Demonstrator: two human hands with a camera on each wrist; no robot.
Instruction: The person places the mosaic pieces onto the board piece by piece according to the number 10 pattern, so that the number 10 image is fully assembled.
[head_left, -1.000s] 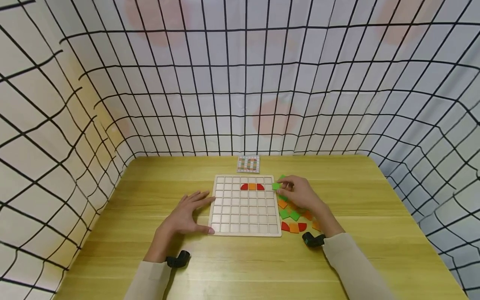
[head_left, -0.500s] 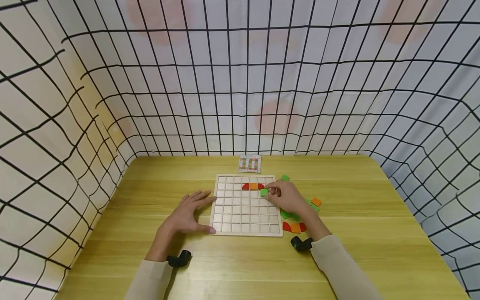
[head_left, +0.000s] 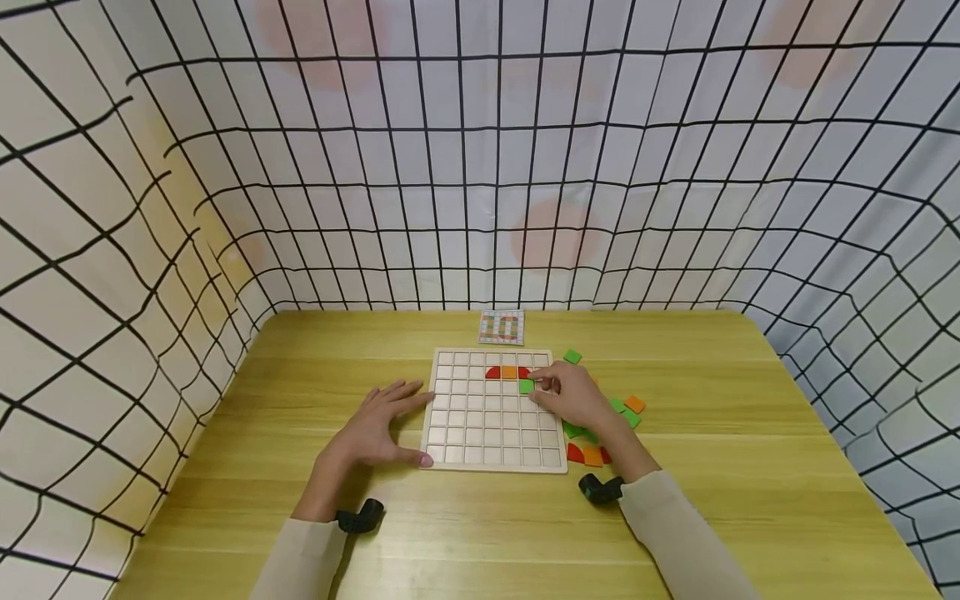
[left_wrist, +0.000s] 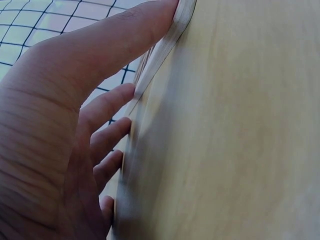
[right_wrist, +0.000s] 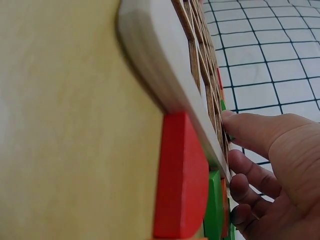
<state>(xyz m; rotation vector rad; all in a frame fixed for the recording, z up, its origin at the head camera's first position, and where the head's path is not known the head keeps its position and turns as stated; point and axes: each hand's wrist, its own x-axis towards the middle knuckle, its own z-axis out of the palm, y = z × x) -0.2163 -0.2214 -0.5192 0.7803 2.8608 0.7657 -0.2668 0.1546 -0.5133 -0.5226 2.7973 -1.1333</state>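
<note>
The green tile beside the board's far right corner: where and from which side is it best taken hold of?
Probably by two opposite edges, in a light pinch, coming from above and the right. The green tile lies flat on the table, so its edges offer the grip; the board is close on its left, while its right side looks free.

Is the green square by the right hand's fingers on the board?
On: the green square covers one grid board cell. Whether it's fully seated, cannot tell.
</note>
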